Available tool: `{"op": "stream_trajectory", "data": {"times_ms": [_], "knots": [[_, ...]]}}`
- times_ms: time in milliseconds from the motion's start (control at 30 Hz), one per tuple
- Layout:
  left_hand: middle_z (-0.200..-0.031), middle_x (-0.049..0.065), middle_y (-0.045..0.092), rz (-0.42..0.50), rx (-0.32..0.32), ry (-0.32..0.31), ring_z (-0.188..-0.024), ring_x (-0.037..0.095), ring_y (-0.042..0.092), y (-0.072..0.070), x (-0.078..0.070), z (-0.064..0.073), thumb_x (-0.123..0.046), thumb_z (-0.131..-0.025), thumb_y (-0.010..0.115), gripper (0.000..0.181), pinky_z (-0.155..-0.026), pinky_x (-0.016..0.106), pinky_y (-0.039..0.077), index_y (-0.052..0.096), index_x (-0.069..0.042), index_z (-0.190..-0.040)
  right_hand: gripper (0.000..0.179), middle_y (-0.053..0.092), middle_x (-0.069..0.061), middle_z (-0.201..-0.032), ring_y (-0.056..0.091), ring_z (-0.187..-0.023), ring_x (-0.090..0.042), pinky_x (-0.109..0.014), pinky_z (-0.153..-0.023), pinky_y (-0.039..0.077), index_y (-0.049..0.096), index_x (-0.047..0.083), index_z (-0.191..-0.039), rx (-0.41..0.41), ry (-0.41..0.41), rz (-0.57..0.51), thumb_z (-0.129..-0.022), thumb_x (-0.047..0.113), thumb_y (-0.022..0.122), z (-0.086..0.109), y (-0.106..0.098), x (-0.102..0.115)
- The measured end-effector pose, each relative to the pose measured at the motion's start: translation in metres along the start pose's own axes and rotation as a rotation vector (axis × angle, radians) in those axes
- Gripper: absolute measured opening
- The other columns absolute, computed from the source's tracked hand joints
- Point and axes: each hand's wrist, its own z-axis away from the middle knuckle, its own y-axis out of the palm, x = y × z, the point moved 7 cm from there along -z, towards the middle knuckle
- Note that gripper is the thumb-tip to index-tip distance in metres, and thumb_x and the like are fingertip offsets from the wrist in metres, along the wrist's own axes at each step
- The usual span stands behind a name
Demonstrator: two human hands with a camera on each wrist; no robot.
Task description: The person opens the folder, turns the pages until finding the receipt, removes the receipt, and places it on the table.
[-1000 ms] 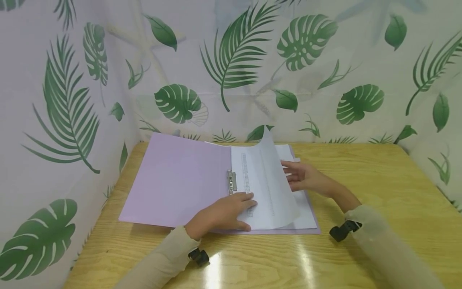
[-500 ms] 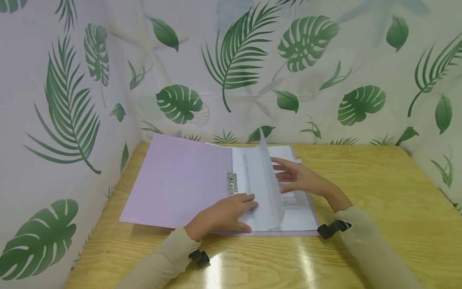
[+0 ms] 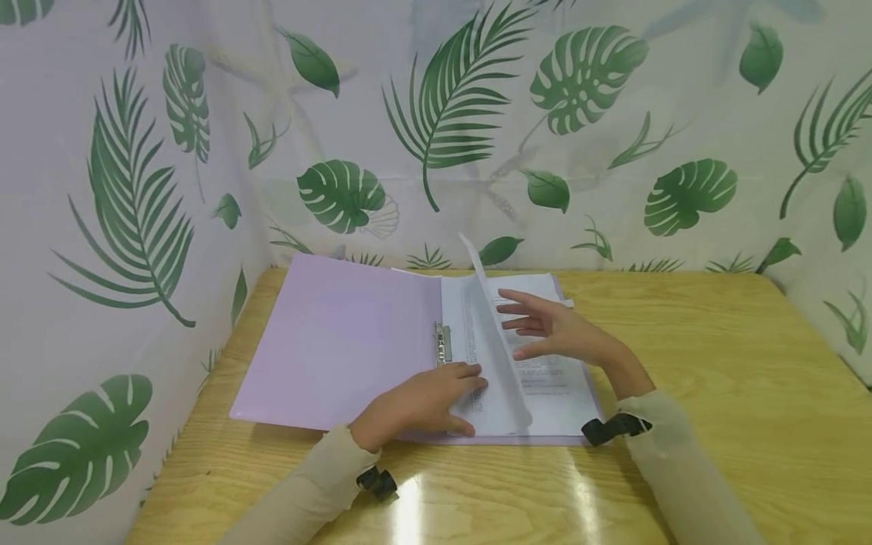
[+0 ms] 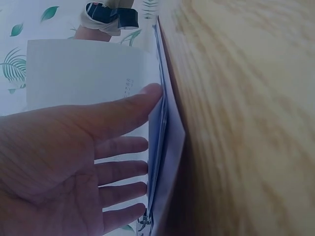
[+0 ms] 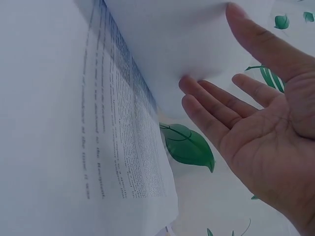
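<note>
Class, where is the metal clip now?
In the head view, the metal clip sits near the centre, at the left edge of the white sheets, by the purple cover, just beyond the left hand.

Pale wall covering (image 3: 708, 113) printed with green leaves (image 3: 547, 190) rises behind the wood-grained table (image 3: 722, 356).

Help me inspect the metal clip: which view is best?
The head view: the metal clip is largely uncovered. The left wrist view shows only a small part, low down; the right wrist view, none.
</note>
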Motion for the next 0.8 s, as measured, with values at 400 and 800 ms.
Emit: {"op": "stream_trajectory", "data": {"times_ms": [400, 800], "knots": [[-0.156, 0.007, 0.05, 0.09, -0.047, -0.037, -0.145, 0.024, 0.046, -0.021, 0.006, 0.008, -0.037, -0.092, 0.076, 0.067, -0.12, 0.04, 0.041, 0.052, -0.013, -0.149, 0.095, 0.036, -0.022, -0.162, 0.044, -0.143, -0.047, -0.063, -0.113, 0.041, 0.027, 0.006, -0.161, -0.012, -0.05, 0.017, -0.084, 0.009, 0.083, -0.001, 0.009, 0.005], [-0.143, 0.018, 0.061, -0.004, -0.619, -0.14, -0.131, 0.036, 0.059, -0.105, 0.035, 0.059, -0.019, -0.094, 0.074, 0.046, -0.107, 0.052, 0.051, 0.063, -0.005, -0.136, 0.091, 0.031, -0.015, -0.166, 0.046, -0.142, -0.045, -0.063, -0.113, 0.042, 0.034, 0.012, -0.16, -0.032, -0.03, 0.067, -0.084, 0.016, 0.085, -0.008, 0.026, 0.006]]}}
